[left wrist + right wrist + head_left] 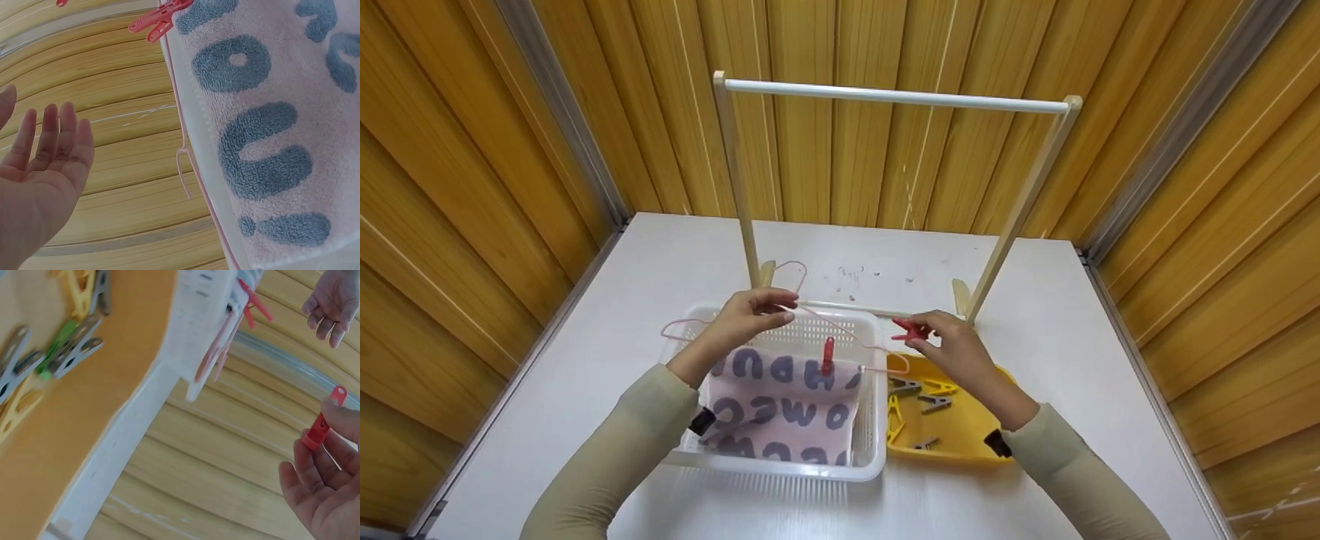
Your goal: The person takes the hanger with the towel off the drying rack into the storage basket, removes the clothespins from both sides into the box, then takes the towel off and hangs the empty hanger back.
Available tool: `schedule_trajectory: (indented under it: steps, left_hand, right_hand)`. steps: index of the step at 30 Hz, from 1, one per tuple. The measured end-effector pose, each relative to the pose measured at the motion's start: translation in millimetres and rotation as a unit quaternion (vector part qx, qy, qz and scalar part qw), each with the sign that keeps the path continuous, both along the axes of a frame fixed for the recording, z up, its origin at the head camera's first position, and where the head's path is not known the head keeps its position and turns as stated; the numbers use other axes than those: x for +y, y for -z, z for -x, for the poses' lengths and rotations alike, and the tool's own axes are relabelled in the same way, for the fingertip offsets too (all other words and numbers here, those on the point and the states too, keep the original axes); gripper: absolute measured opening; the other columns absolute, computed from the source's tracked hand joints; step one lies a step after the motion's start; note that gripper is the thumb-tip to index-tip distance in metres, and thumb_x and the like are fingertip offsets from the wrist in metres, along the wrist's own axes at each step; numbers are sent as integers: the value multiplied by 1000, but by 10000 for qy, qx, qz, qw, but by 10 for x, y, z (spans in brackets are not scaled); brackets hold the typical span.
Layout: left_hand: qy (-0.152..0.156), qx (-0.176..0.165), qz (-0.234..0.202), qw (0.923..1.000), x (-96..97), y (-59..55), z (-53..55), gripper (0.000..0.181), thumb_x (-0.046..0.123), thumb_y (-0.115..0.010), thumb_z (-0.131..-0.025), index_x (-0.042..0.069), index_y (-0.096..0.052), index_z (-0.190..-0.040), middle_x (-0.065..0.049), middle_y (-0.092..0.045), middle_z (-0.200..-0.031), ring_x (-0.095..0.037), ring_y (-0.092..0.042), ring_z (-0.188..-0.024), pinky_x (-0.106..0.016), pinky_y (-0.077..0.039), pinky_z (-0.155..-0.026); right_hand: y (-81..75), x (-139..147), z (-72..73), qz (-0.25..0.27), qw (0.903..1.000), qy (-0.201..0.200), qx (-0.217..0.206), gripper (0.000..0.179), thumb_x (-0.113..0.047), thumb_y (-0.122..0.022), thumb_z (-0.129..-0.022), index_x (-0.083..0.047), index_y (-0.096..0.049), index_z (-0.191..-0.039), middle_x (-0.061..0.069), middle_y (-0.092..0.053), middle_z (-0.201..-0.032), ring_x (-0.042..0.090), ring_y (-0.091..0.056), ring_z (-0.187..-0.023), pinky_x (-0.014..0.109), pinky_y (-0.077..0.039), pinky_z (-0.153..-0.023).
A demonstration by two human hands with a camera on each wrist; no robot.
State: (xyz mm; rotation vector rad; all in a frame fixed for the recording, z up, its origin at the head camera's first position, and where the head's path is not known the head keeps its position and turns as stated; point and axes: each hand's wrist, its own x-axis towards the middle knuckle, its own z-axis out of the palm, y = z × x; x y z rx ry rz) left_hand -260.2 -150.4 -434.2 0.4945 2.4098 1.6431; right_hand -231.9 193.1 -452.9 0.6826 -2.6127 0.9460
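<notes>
In the head view, my right hand pinches a red clothespin between thumb and fingers, above the yellow tray. The right wrist view shows the same clothespin at the fingertips. My left hand hovers over the pink wire hanger; the left wrist view shows its fingers relaxed and apart, holding nothing. A second red clothespin clips the top edge of a pink towel with grey-blue letters to the hanger. The towel lies in a white basket, and the hanger lies across the basket top.
Beside the basket on the right, a yellow tray holds several grey, yellow and green clothespins. Behind both stands a wooden rack with a white bar. Wood-patterned walls enclose the white table.
</notes>
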Motion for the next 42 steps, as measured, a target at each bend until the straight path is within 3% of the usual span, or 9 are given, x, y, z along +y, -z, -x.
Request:
schedule_trajectory:
  steps: [11, 22, 27, 30, 36, 42]
  left_hand:
    - [208, -15, 198, 9996, 14, 23, 17, 38, 10, -66, -97, -6, -64, -131, -28, -66, -130, -30, -68, -114, -26, -57, -95]
    - [264, -93, 243, 9993, 18, 112, 12, 37, 11, -65, -97, -7, -64, -130, -30, -65, -129, -26, -68, -110, -21, -55, -91]
    - [270, -105, 287, 9992, 30, 110, 15, 36, 11, -65, -97, -6, -65, -130, -29, -66, -129, -28, -68, -111, -31, -57, -96]
    - [236, -112, 304, 9992, 26, 93, 13, 37, 12, -65, -97, -5, -65, -130, -28, -66, -129, -30, -68, -112, -33, -58, -97]
    - [154, -23, 368, 9992, 10, 73, 17, 36, 13, -66, -98, -5, -65, -129, -27, -68, -126, -28, -67, -110, -23, -55, -91]
    - [149, -110, 359, 9992, 37, 98, 14, 35, 13, -66, -98, -4, -66, -129, -26, -69, -124, -21, -67, -106, -23, -55, -91]
  right_hand:
    - [88, 454, 4, -1215, 9848, -76, -1243, 21, -11, -75, -92, 2, -73, -109, 14, -75, -98, 23, -66, -86, 42, -57, -80]
    - [288, 632, 105, -2021, 9618, -276, -1827, 21, -13, -77, -90, 2, -74, -105, 13, -75, -93, 21, -65, -81, 42, -56, -77]
    - [354, 640, 190, -2396, 9454, -497, -2152, 18, -12, -77, -90, 0, -74, -103, 11, -75, -92, 17, -61, -79, 40, -56, -77]
    - [381, 623, 244, -2640, 9373, -628, -2187, 15, -11, -77, -89, -2, -73, -100, 10, -74, -91, 16, -58, -77, 39, -55, -76]
    - [451, 557, 303, -2897, 9336, -974, -1872, 14, -9, -80, -85, -2, -72, -94, 8, -72, -85, 14, -57, -73, 33, -52, -69]
    - [521, 481, 318, -2946, 9299, -902, -2008, 12, -6, -79, -85, -3, -70, -92, 8, -69, -83, 13, -51, -71, 32, -49, -68]
